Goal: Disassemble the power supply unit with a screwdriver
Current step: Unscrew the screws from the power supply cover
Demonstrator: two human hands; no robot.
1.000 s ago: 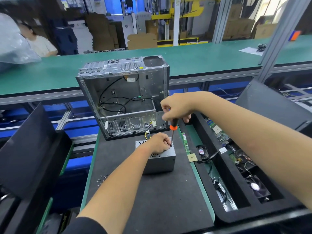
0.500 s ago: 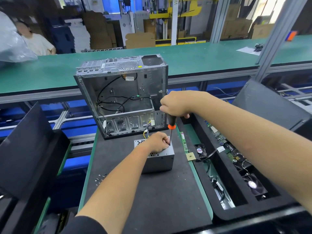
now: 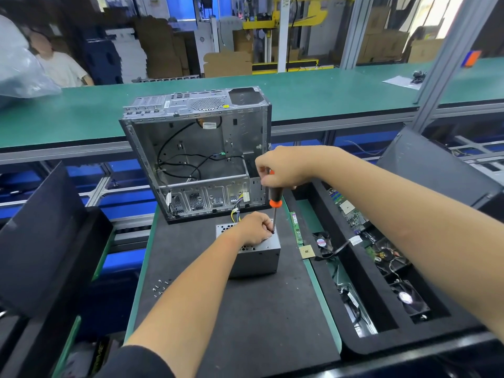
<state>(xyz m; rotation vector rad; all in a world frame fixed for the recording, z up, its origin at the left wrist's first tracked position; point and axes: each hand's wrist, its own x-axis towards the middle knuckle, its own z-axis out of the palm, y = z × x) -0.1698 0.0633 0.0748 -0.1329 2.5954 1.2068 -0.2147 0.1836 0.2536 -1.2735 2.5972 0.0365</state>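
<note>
The power supply unit [image 3: 256, 256] was seated on the black mat [image 3: 245, 317], directly at 6 o'clock from the open computer case [image 3: 196, 156]. Black cables were routed inside the emptied case, and a yellow wire bundle [image 3: 236, 212] was led from its lower edge toward the unit.

At 3 o'clock from the mat, a black foam tray [image 3: 362, 282] was positioned. In its compartments, circuit boards [image 3: 351, 211] were held at the far end and cooling fans [image 3: 407, 297] at the near end; a further small fan [image 3: 321, 242] with a cable was lodged in the narrow channel. A memory module [image 3: 296, 229] and a processor chip [image 3: 306, 251] were laid on the green strip between mat and tray. Loose screws [image 3: 161, 286] were scattered at 8 o'clock from the unit.

The left hand [image 3: 255, 229] was rested on the unit's top, its fingers curled together around the lower shaft of the screwdriver [image 3: 275, 203]. The right hand [image 3: 283, 167] was clamped around the top of the black handle, fingers closed on it. The tool was held upright, its tip set at the unit's far right top corner.

Compared with half a second before, both grips and the tool position were unchanged; the unit was not displaced on the mat. Only a slight shift of the camera view was noted.
</note>
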